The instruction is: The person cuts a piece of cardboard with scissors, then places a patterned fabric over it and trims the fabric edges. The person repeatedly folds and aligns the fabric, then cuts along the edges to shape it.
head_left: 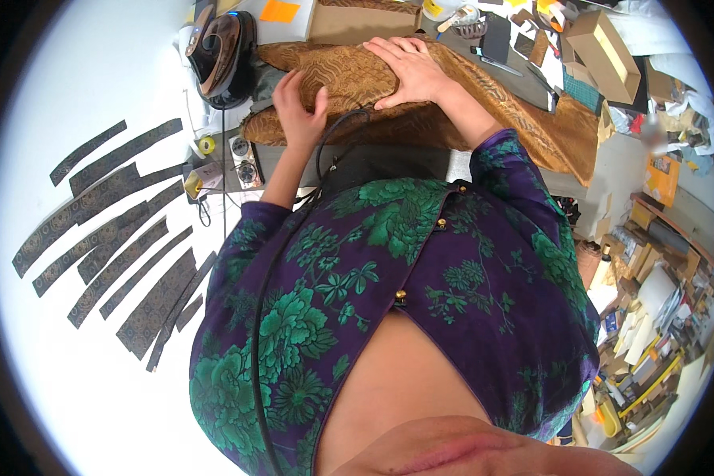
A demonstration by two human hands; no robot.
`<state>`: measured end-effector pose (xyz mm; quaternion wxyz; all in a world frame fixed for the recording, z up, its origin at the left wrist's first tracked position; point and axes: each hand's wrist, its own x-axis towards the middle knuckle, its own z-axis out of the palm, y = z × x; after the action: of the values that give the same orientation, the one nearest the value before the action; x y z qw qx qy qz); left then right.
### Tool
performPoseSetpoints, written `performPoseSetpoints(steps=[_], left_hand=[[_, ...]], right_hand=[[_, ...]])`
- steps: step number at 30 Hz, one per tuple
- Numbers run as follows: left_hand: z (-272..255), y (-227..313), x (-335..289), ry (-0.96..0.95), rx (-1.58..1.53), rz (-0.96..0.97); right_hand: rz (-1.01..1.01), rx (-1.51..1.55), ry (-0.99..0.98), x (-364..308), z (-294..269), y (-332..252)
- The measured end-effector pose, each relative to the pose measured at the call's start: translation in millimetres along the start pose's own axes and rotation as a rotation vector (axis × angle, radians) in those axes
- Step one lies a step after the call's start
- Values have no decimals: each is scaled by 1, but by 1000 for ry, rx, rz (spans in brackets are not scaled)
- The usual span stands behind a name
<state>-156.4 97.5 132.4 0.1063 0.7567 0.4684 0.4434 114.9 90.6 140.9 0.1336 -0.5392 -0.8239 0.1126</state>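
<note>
A brown-gold patterned fabric point(349, 75) lies in folds over the grey work table in front of me. My right hand point(412, 73) rests flat on its upper part, fingers spread and thumb out to the side. At the left part of the cloth is my left hand point(300, 111), its fingers bent and the thumb apart from them. The fingertips of that hand touch the fabric or hover just over it; I cannot tell which. A long strip of the same cloth stretches away to the right, down to the table's near edge.
A dark iron point(224, 59) stands left of the cloth, its black cord point(258, 317) running down past my body. Scissors point(500, 65) and an open cardboard box point(603, 57) lie to the right. Dark patterned strips point(103, 194) hang at left; cluttered shelves fill the right.
</note>
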Motion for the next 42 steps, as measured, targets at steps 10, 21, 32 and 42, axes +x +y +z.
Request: performPoseSetpoints(steps=[10,21,32,42], left_hand=[[-33,-30,-57,-242,112,-158],[-48,12,18,-40,-72,62],[44,-8,64,-573,233,563],[33,13,70,-793,258,434]], right_hand=[[-25,17,17,0,5,2],[-19,-21,22,-1,7,4],[-71,-20,47,-1,3,9],[183,-29,84,-95,-16,37]])
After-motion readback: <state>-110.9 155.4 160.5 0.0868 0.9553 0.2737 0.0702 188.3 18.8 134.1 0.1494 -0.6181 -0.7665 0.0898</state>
